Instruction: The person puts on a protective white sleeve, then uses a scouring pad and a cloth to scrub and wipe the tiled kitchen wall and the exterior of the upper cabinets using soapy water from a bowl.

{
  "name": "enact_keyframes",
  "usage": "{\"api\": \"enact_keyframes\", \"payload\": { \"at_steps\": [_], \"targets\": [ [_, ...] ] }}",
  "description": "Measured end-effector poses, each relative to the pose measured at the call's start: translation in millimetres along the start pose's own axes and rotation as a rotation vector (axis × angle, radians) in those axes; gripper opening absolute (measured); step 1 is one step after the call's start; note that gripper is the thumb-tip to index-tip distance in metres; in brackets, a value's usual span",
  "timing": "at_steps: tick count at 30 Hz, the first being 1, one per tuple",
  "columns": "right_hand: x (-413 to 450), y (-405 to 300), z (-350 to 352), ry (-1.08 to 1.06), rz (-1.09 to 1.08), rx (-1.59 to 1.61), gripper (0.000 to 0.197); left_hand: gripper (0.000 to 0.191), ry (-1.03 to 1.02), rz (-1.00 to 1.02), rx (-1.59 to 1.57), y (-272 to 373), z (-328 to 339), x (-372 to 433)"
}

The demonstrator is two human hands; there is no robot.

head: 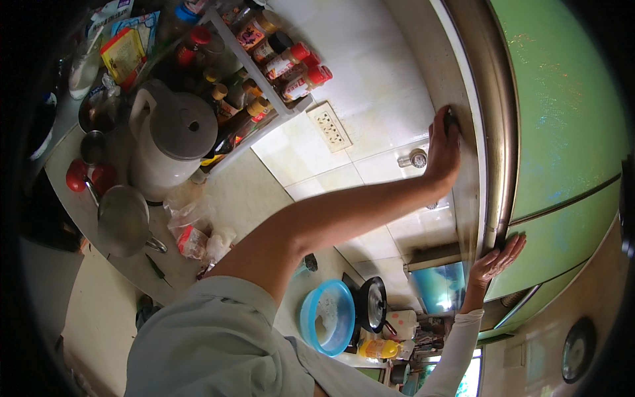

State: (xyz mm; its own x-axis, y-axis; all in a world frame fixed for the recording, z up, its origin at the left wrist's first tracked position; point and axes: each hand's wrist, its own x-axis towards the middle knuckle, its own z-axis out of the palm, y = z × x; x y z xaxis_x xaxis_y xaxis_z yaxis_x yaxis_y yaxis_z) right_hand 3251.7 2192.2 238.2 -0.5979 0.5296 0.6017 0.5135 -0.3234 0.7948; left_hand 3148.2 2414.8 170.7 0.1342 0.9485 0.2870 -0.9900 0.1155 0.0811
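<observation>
My left hand (pixel 443 146) is raised against the pale strip (pixel 469 164) under the green wall cabinet (pixel 565 109). Its fingers are closed around a small dark object (pixel 450 120), mostly hidden; its kind is unclear. Lower in the picture, my right hand (pixel 498 260) lies with spread fingers on the cabinet front, by the end of a bronze-coloured metal rail (pixel 498 149). I see nothing held in it. Nearest my left wrist is a metal valve (pixel 414 158) on the tiled wall (pixel 367 178).
On the counter (pixel 238 183) stand a kettle (pixel 171 144), a metal pan (pixel 124 221), tomatoes (pixel 76 175), plastic bags (pixel 193 240) and a green chilli (pixel 156 268). A rack (pixel 253 64) holds several bottles. Beyond my left arm sit a blue basin (pixel 327 317) of sudsy water and a lidded pan (pixel 373 304).
</observation>
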Motion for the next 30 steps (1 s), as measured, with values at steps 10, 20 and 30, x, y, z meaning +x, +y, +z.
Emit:
{"api": "enact_keyframes", "payload": {
  "at_steps": [10, 20, 30],
  "targets": [
    [0, -5, 4, -0.01, -0.018, 0.007, 0.047, 0.025, 0.17, 0.222, -0.335, 36, -13, 84],
    [-6, 6, 4, -0.049, -0.021, -0.015, 0.049, 0.032, 0.165, -0.156, -0.625, 17, -16, 124],
    [-9, 10, 9, -0.029, -0.032, -0.028, 0.049, 0.03, 0.102, -0.263, -0.115, -111, 21, 50]
  ]
}}
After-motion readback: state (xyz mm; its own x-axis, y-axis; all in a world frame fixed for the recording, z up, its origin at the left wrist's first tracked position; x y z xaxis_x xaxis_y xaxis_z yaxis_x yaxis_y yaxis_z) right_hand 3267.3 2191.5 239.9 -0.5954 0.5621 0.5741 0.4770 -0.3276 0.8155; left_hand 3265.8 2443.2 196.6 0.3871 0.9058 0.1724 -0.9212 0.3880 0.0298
